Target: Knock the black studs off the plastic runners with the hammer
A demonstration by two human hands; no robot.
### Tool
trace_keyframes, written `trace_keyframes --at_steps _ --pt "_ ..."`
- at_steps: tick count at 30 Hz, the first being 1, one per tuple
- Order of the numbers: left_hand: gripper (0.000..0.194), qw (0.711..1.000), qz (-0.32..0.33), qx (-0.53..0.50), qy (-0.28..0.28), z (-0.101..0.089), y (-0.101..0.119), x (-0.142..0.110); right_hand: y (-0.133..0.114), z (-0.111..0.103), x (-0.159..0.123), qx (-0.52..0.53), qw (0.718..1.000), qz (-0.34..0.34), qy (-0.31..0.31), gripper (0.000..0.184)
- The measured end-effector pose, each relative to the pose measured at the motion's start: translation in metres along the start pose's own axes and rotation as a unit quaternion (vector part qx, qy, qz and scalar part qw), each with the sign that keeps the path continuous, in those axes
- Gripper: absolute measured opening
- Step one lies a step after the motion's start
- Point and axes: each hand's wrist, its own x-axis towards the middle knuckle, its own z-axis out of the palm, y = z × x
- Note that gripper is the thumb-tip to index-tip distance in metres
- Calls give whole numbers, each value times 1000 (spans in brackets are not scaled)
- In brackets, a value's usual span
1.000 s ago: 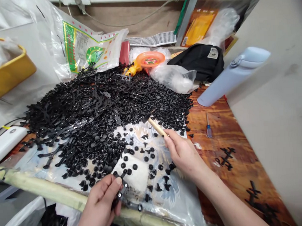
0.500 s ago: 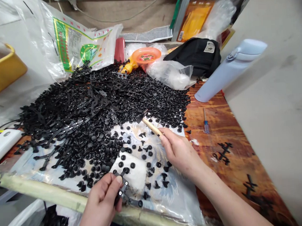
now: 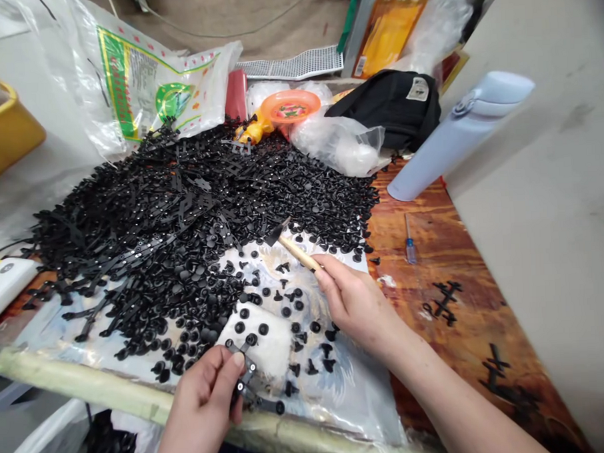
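My left hand point(image 3: 209, 391) pinches a black linked plastic piece point(image 3: 249, 367) with shiny rivets, over the near edge of a white pad point(image 3: 277, 348). One arm of that piece sticks out to the right, ending in a round knob. In my right hand point(image 3: 347, 291) is a small hammer, gripped by its pale wooden handle point(image 3: 298, 253); its dark wedge-shaped head point(image 3: 278, 233) is raised above the table, pointing away from me. Several round black studs point(image 3: 263, 329) rest on the pad, and more black studs point(image 3: 312, 366) lie scattered right of it.
A big heap of black plastic parts point(image 3: 181, 212) covers the table's left and back. To the right stand a light-blue bottle point(image 3: 453, 143), a small screwdriver point(image 3: 409, 242) and black assembled pieces point(image 3: 445, 300). Behind are a black bag point(image 3: 391, 109), an orange plate point(image 3: 291, 107) and a plastic sack point(image 3: 171, 92).
The view has shifted slightly, so the table and its things sit a little higher and further left. Both hands keep the same holds, and the hammer stays raised.
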Motion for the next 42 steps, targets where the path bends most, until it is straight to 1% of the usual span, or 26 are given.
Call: trace_keyframes --at_steps 3,6,7,10,13,15,18,19,20,21,24,25,26,29,30,31,34,36,39,42 --pt "44 1000 7 2 -3 0 2 0 -11 -8 -3 31 999 -18 -27 29" --pt "44 999 15 19 -22 2 9 -2 -28 -18 -13 88 992 -43 -82 32" --pt "44 999 15 26 -26 2 11 -2 -33 -20 -18 93 989 -53 -98 34" --pt "42 999 13 26 -29 3 14 -4 -38 -22 -38 37 986 -88 -135 41" --pt "39 999 9 19 -30 3 12 -4 -33 -19 -56 -33 978 -106 -175 48" --pt "38 999 10 28 -28 3 10 -4 -28 -19 -65 -55 978 -111 -165 50" --pt "37 999 14 35 -15 4 7 -3 -27 -20 -73 -54 986 -129 -91 52" --pt "37 999 14 34 -13 4 6 -3 -27 -19 -75 -46 987 -136 -77 53" --pt "36 999 13 35 -11 5 5 -3 -27 -18 -76 -39 986 -140 -77 55" --pt "36 999 14 40 -9 5 4 -3 -28 -15 -77 -33 986 -139 -88 56" --pt "38 999 17 50 -7 5 3 -2 -28 -9 -76 -36 980 -116 -161 59" --pt "38 999 16 50 -7 5 3 -2 -27 -8 -75 -32 978 -114 -169 59" --pt "38 999 15 47 -8 5 3 -2 -27 -9 -74 -23 979 -118 -162 59" --pt "39 1000 10 27 -7 4 3 -2 -25 -9 -73 14 984 -149 -101 60" --pt "39 1000 7 20 -6 4 4 -2 -25 -9 -73 18 983 -152 -99 61" --pt "40 1000 5 15 -3 4 4 -1 -24 -7 -73 15 982 -149 -112 61" --pt "38 1000 8 25 -3 5 5 0 -22 -3 -76 -7 977 -118 -177 59" --pt "37 999 12 43 -7 5 6 0 -20 0 -79 -4 980 -108 -166 57" --pt "36 998 16 56 -4 3 6 1 -17 4 -84 0 983 -118 -142 57" --pt "35 998 29 58 8 0 4 2 -16 7 -85 -3 976 -113 -187 54"
